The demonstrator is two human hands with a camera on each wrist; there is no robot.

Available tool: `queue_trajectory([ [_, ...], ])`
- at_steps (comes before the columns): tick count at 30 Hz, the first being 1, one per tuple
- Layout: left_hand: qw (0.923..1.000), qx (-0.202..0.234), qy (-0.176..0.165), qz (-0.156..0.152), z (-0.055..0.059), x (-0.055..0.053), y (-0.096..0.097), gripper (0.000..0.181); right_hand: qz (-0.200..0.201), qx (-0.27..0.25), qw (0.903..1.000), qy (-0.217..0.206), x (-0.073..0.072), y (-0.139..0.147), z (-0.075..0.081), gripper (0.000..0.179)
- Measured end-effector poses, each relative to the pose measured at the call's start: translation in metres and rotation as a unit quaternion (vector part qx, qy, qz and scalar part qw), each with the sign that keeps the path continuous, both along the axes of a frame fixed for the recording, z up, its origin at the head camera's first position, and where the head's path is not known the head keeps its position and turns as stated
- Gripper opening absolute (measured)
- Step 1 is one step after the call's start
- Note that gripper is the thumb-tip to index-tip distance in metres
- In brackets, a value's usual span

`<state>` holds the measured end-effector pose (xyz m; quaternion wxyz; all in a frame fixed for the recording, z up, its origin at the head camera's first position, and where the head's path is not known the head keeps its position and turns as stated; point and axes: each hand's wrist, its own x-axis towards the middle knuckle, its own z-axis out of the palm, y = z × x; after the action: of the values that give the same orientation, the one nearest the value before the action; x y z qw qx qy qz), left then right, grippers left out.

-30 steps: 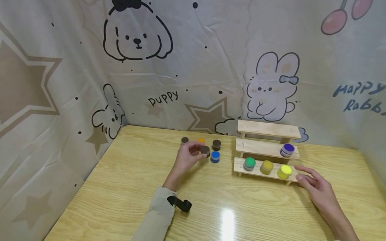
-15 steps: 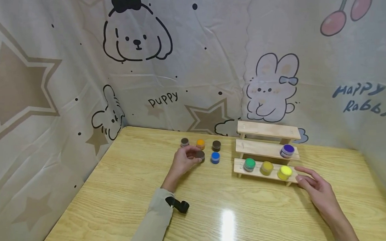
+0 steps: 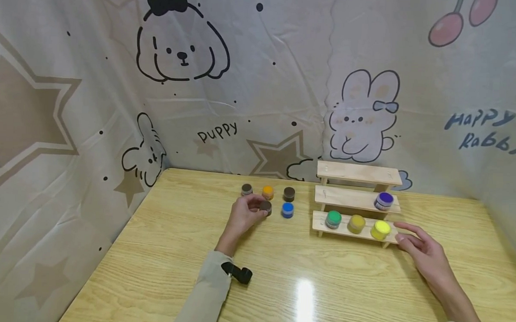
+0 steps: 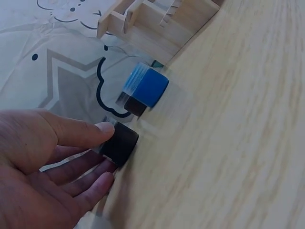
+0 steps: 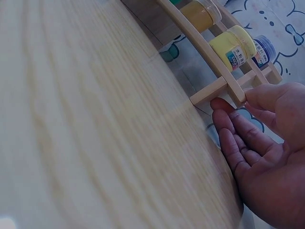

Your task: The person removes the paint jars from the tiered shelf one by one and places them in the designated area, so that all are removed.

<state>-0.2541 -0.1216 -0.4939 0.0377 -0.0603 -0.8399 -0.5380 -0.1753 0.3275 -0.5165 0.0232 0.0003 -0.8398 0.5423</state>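
My left hand [image 3: 244,219] pinches a dark brown paint jar [image 4: 121,144] between thumb and fingers, low at the tabletop. Just right of it stands a blue paint jar [image 3: 287,210]. At the right, my right hand [image 3: 425,250] grips the end of the lowest step of a three-tier wooden display stand [image 3: 346,198], thumb and fingertips on the board's end. That step carries a green jar [image 3: 333,219], an ochre jar [image 3: 356,223] and a bright yellow jar [image 5: 232,48]. A purple jar [image 3: 383,201] sits on the middle step's right end.
Behind the left hand stand a grey-brown jar [image 3: 246,189], an orange jar [image 3: 267,192] and another dark brown jar [image 3: 288,194] in a row. A printed curtain [image 3: 260,85] hangs along the back and left of the wooden table [image 3: 174,243].
My left hand has moved left and down with the dark brown jar, from beside the blue jar to the tabletop in front of the orange one. The right hand keeps its place.
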Motion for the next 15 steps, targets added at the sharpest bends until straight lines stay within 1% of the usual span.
queue_trajectory([
  [4,1.0000,-0.003,0.004,-0.004,0.007,0.001,0.002,0.036,-0.001,0.004,1.0000,0.000,0.000,0.000,0.000,0.048],
  [8,0.9996,0.021,0.019,-0.009,0.015,0.003,0.005,0.035,-0.002,0.002,1.0000,-0.004,0.001,0.000,0.001,0.048],
  [12,0.9973,0.049,0.050,-0.024,0.027,0.007,0.010,0.035,-0.001,-0.003,1.0000,-0.004,0.001,0.000,0.000,0.047],
  [15,0.9945,0.056,0.078,-0.041,0.036,0.011,0.017,0.035,0.000,-0.007,1.0000,-0.003,0.001,0.001,0.000,0.046],
])
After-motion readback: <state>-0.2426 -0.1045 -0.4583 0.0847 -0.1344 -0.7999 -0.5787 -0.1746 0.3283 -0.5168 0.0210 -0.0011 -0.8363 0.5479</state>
